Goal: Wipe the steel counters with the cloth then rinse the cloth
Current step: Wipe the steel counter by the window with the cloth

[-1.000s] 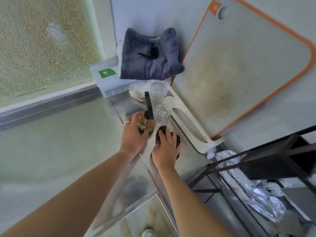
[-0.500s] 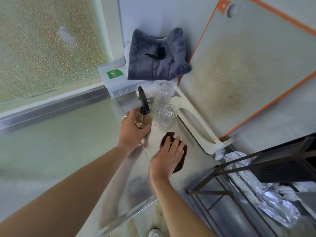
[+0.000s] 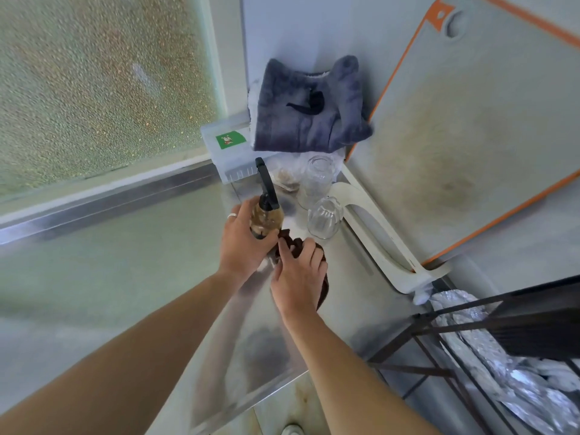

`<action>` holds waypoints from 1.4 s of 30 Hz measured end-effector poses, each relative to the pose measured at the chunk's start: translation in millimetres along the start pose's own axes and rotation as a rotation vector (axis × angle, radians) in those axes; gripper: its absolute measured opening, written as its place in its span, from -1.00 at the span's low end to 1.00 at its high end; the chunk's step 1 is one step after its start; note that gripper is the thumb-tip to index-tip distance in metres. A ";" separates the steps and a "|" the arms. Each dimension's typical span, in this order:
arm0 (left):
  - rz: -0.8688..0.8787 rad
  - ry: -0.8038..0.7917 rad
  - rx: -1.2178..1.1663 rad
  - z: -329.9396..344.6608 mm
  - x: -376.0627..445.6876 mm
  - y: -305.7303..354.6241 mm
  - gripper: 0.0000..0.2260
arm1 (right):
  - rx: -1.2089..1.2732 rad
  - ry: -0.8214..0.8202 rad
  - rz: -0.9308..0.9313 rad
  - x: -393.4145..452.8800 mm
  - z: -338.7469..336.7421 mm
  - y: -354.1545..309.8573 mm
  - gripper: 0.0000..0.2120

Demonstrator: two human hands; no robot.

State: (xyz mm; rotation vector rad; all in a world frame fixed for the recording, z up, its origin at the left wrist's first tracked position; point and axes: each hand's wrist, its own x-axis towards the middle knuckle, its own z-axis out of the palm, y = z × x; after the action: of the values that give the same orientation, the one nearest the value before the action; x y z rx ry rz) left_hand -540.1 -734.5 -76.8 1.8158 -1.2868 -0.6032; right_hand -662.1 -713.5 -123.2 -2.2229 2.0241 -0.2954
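- Left hand (image 3: 243, 243) reaches forward, its fingers curled round a spray bottle (image 3: 266, 215), a ring on 1 finger.
- Right hand (image 3: 298, 279) lies palm down just beside it, fingers spread, pressing on a dark cloth (image 3: 323, 285).

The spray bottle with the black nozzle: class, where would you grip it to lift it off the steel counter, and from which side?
Grip the spray bottle round its amber body, below the black nozzle, coming from the left as the left hand does. The drinking glasses crowd its right, and the right hand with the brown cloth sits in front.
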 end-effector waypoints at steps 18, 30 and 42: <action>-0.030 -0.037 -0.012 9.1 -5.4 -1.8 -0.43 | 0.185 0.010 0.032 -26.6 -7.4 33.3 -0.79; 0.046 -0.242 0.030 46.5 -35.2 21.0 -0.40 | 0.113 0.265 0.440 -55.9 12.7 46.3 -0.68; -0.048 -0.323 0.026 103.0 -41.2 61.8 -0.57 | 0.187 0.116 0.335 -85.1 4.1 28.6 -0.39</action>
State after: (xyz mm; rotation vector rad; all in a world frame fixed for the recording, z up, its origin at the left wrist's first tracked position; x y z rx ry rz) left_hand -666.7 -740.7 -85.7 1.8261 -1.4687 -0.9396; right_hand -696.3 -631.8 -138.8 -1.7602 2.2754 -0.5601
